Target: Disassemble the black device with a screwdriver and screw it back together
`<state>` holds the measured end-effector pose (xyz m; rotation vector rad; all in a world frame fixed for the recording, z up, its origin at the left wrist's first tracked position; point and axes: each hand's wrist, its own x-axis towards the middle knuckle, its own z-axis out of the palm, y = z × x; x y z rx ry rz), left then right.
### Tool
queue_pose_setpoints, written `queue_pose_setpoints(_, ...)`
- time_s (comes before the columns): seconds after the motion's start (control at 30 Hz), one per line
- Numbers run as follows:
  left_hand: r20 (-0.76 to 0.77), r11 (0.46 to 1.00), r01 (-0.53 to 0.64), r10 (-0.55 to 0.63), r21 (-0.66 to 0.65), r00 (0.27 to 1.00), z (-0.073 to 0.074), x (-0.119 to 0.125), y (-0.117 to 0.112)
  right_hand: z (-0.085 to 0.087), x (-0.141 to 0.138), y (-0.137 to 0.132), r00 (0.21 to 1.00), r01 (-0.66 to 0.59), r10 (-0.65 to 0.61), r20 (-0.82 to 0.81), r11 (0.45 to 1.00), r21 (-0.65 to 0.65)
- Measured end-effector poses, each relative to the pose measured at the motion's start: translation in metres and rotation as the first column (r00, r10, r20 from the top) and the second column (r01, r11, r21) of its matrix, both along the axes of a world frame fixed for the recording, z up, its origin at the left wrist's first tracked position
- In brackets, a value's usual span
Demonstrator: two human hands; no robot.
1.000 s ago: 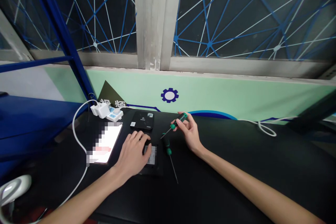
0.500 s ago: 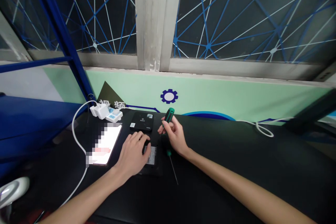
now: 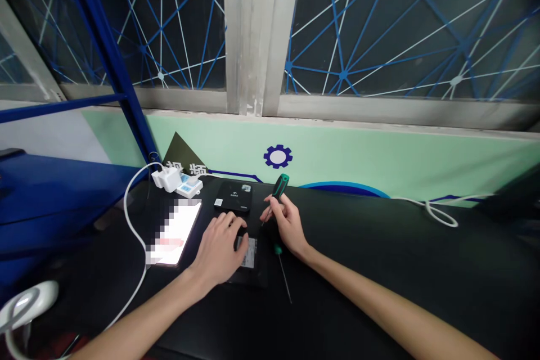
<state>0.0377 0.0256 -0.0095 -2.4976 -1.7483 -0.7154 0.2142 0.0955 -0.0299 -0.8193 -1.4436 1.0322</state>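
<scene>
Screwdriver (image 3: 280, 185) in right hand (image 3: 291, 224), fingers closed round handle; looks light, stiff, probably grippy at handle, slick on thin shaft: best held by handle. Device (image 3: 258, 261) partly under left hand (image 3: 221, 244), likely rigid, safest by edges; whether left hand grips, cannot tell. Versus one second ago: screwdriver steeper, right hand nearer left, hiding more of spare driver (image 3: 278, 249); left hand unchanged.

Light: dim overall | phone screen (image 3: 180, 230): glaring white, partly pixelated | black tabletop (image 3: 379, 253): little detail | outer edges: stretched, soft
</scene>
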Motion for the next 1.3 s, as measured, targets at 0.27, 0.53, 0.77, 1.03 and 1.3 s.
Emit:
queue_pose_setpoints(0.27, 0.024, 1.0, 0.006, -0.007, 0.028, 1.0, 0.0, 0.0, -0.001, 0.002, 0.0, -0.005, 1.0, 0.026, -0.026, -0.008, 1.0, -0.004)
queue_pose_setpoints(0.53, 0.039, 0.998, -0.004, 0.001, 0.056, 0.999, 0.0, 0.002, 0.002, 0.002, 0.0, -0.005, 0.998, 0.004, -0.003, -0.057, 0.999, 0.032)
queue_pose_setpoints(0.77, 0.05, 0.998, 0.0, -0.004, 0.061, 0.999, -0.003, 0.001, -0.004, 0.001, 0.004, -0.008, 0.995, 0.0, -0.016, 0.097, 0.985, 0.17)
queue_pose_setpoints(1.03, -0.019, 0.997, 0.059, -0.058, 0.052, 0.998, 0.0, 0.002, -0.007, 0.004, 0.001, -0.002, 1.0, -0.009, 0.008, 0.019, 0.998, 0.065)
queue_pose_setpoints(1.3, -0.015, 0.998, 0.054, -0.053, 0.038, 0.998, 0.0, 0.001, -0.005, 0.003, 0.002, 0.008, 0.995, -0.005, -0.004, -0.097, 0.996, -0.088)
